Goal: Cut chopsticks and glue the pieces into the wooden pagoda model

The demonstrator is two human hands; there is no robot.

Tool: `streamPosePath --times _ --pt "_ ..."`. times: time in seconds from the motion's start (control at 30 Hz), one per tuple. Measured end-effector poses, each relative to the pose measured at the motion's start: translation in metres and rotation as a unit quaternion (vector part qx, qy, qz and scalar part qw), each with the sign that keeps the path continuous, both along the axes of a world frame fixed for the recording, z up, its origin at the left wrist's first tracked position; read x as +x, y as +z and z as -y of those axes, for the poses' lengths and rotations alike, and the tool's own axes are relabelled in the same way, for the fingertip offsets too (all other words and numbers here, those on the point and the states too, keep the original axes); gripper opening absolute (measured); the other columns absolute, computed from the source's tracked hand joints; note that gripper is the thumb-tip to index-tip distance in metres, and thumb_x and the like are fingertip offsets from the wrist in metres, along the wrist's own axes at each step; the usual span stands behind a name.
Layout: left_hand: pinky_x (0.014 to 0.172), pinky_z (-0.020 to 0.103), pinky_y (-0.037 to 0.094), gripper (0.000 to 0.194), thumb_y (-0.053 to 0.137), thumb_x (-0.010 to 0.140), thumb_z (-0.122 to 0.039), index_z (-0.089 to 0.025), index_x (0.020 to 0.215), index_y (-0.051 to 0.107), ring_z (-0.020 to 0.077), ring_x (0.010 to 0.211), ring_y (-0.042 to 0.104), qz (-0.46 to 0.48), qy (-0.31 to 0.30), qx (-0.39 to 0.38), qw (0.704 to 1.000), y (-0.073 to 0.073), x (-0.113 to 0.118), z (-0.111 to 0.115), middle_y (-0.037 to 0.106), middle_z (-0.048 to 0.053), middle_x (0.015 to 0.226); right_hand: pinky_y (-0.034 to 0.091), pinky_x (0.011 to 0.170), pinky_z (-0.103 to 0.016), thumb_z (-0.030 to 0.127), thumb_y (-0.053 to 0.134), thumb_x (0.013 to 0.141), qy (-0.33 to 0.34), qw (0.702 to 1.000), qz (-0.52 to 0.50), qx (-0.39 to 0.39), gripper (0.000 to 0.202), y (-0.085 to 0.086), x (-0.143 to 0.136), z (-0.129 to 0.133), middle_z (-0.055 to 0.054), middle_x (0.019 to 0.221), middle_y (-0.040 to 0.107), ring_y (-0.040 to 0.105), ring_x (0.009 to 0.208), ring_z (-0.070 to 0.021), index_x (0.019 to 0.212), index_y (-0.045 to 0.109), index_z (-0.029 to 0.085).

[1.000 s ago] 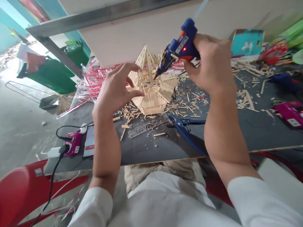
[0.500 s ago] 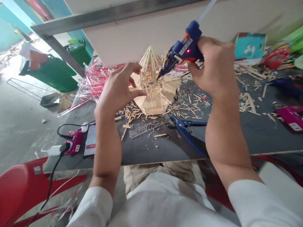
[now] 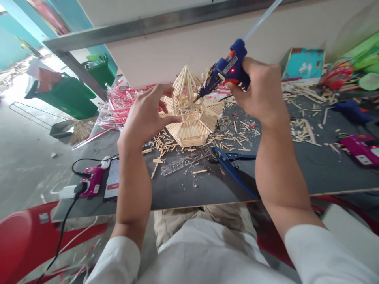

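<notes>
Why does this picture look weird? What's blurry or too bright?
In the head view, the floor is washed out at upper left; the glue gun has a label too soft to read; dark shadow lies beside the blue cutter; the outer parts look stretched.

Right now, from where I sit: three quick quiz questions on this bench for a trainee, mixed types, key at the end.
1. Multiple choice: what is the right hand holding?
A) the phone
B) the glue gun
C) the broom

2. True or false: the clear ruler lies on the table, nearer its front edge than the wooden stick model is.

3. Fill in the blank: the small light on the glue gun glows ____.

Key: 1 B; 2 true; 3 red.
</notes>
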State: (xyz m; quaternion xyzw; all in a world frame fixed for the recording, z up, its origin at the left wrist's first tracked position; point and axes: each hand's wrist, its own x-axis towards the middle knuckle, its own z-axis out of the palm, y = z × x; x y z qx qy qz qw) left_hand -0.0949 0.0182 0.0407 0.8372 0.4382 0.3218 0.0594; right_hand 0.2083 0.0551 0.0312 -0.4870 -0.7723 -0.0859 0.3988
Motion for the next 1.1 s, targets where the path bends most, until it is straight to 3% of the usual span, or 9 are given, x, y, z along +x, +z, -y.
streamPosePath --times 0.23,0.43,0.67,0.9,1.1 --pt "0.076 0.042 0.056 0.066 0.084 0.078 -0.046 -0.032 0.136 0.057 0.0222 0.086 0.07 -0.01 0.001 0.003 1.0 -0.0014 -0.0015 -0.0019 0.07 0.004 0.126 0.047 0.076 -0.045 0.029 0.065 0.08 0.016 1.0 -0.012 0.008 0.03 0.0014 0.0004 -0.0019 -0.004 0.1 0.076 0.071 0.091 -0.0345 0.108 0.061 0.038" --pt "0.077 0.041 0.054 0.063 0.079 0.084 -0.049 -0.029 0.138 0.054 0.0197 0.087 0.069 -0.024 0.0 0.004 1.0 -0.0014 -0.0015 -0.0018 0.068 0.005 0.127 0.046 0.073 -0.043 0.032 0.063 0.081 -0.002 1.0 -0.008 0.007 0.024 0.0005 0.0016 -0.0027 -0.002 0.097 0.076 0.069 0.087 -0.0326 0.104 0.061 0.038" --pt "0.076 0.039 0.053 0.066 0.081 0.08 -0.057 -0.029 0.135 0.057 0.0171 0.083 0.067 -0.011 -0.006 0.004 1.0 -0.0017 -0.0002 -0.0029 0.069 0.002 0.127 0.044 0.067 -0.042 0.031 0.064 0.078 0.007 0.999 -0.036 0.019 0.013 -0.0042 -0.0002 -0.0088 -0.005 0.089 0.075 0.069 0.08 -0.0329 0.089 0.058 0.034" --pt "0.078 0.039 0.051 0.07 0.074 0.083 -0.065 -0.03 0.14 0.052 0.0187 0.089 0.067 -0.017 -0.011 -0.008 1.0 -0.0033 -0.0024 -0.0042 0.067 0.002 0.128 0.045 0.069 -0.042 0.028 0.063 0.079 -0.015 0.999 -0.021 0.037 0.016 -0.0034 -0.0018 -0.0069 -0.006 0.092 0.075 0.07 0.084 -0.0339 0.093 0.059 0.033" --pt "0.078 0.037 0.047 0.067 0.06 0.094 -0.064 -0.026 0.147 0.042 0.0171 0.097 0.066 -0.026 -0.008 -0.017 0.999 -0.001 -0.0004 -0.0002 0.068 0.002 0.129 0.048 0.076 -0.041 0.029 0.061 0.085 -0.028 0.999 -0.004 0.032 0.029 -0.0008 -0.0029 -0.0034 -0.005 0.102 0.076 0.071 0.092 -0.0322 0.113 0.061 0.035"
